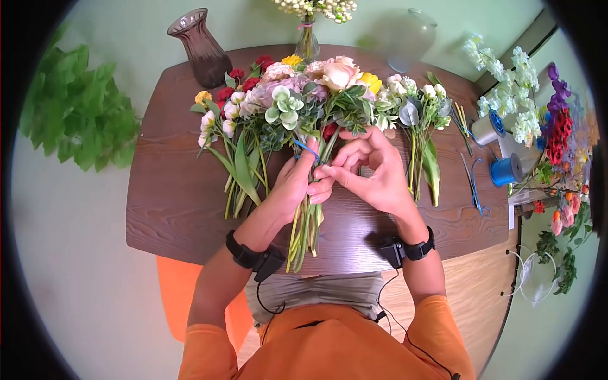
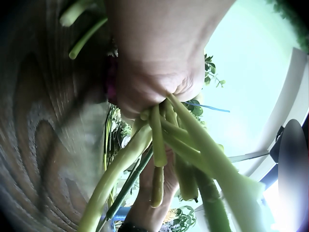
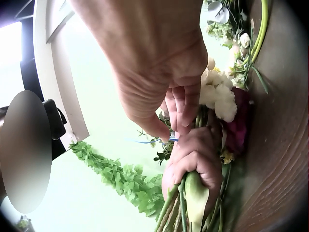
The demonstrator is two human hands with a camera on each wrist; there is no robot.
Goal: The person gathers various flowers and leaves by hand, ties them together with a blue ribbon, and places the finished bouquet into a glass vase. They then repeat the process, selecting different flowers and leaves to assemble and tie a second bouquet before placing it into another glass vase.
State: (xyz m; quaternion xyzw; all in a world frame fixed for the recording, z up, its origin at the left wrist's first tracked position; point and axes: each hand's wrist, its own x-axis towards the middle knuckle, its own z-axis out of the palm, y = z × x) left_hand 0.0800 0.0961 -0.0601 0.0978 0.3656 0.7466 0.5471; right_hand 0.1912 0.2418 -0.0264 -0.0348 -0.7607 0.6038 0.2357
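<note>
My left hand (image 1: pixel 292 183) grips a bouquet of artificial flowers by its stems (image 1: pixel 306 231), just below the blooms. A pale pink rose (image 1: pixel 340 75), a green succulent (image 1: pixel 284 107) and leafy sprigs show in its head. Around the stems, at the left thumb, runs a thin blue ribbon (image 1: pixel 305 149). My right hand (image 1: pixel 375 168) is close beside the left, its thumb and fingers pinching the ribbon (image 3: pixel 171 139) in the right wrist view. Cut stem ends (image 2: pixel 183 179) fan out under the left fist in the left wrist view.
White tulips (image 1: pixel 229 126) lie left of the bouquet, white blooms (image 1: pixel 437 95) to its right. A blue ribbon spool (image 1: pixel 505 171) and a white spool (image 1: pixel 486 129) stand at the right edge. Behind are a purple vase (image 1: pixel 204 54) and a clear vase (image 1: pixel 408 44).
</note>
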